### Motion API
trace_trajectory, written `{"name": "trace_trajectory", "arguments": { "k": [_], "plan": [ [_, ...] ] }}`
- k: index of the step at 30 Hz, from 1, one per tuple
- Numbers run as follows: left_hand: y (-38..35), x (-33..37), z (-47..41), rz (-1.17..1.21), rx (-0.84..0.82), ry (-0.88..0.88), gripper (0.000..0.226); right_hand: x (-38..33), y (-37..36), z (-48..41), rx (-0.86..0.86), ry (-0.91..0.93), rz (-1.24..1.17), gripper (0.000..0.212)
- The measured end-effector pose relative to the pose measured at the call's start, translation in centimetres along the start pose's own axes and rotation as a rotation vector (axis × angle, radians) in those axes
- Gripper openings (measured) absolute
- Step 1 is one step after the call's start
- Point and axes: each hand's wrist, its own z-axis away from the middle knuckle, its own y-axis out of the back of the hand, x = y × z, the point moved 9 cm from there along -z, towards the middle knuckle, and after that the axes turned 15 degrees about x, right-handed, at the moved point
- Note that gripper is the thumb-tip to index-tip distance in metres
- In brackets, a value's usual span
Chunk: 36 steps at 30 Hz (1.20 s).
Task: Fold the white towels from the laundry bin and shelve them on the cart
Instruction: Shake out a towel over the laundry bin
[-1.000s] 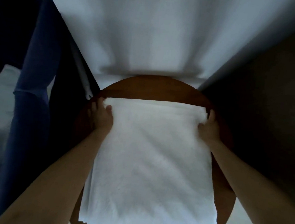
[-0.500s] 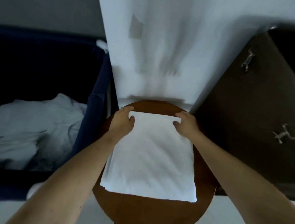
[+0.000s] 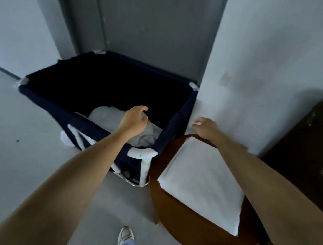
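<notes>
Both hands have let go of the folded white towel (image 3: 204,181), which now lies flat on the round brown wooden table (image 3: 187,221). The left hand (image 3: 133,120), loosely open and empty, reaches over the navy fabric laundry bin (image 3: 61,108) toward the crumpled white towels (image 3: 105,116). The right hand (image 3: 204,126) hovers relaxed and empty. This fold looks finished.

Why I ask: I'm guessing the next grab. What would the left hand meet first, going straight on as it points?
Most likely the crumpled white towels in the bin: the left hand hangs over them, past the near rim. Depth is unclear.
</notes>
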Motion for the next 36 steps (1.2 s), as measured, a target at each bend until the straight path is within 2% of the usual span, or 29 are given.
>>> {"name": "trace_trajectory", "arguments": {
  "k": [8,11,17,25,36],
  "plan": [
    [11.4,-13.4,-0.6,-0.063,0.143,0.222,0.041,-17.4,-7.2,-0.9,-0.131,0.252,-0.069,0.046],
    [14.4,-18.9,-2.1,-0.098,0.140,0.282,0.041,-22.7,-10.8,-2.2,-0.166,0.262,-0.086,0.046],
    [18.3,-26.1,-8.0,-0.091,0.121,0.266,0.040,-30.5,-15.2,-6.0,-0.159,0.251,-0.074,0.046],
    [16.8,-31.3,-14.6,0.003,0.069,0.282,0.039,-32.6,-18.9,-11.8,-0.179,0.175,0.013,0.046],
    [8.4,-39.3,-28.9,-0.012,-0.102,0.335,0.036,-30.1,-27.2,-25.0,-0.282,-0.008,0.095,0.047]
  ]
}}
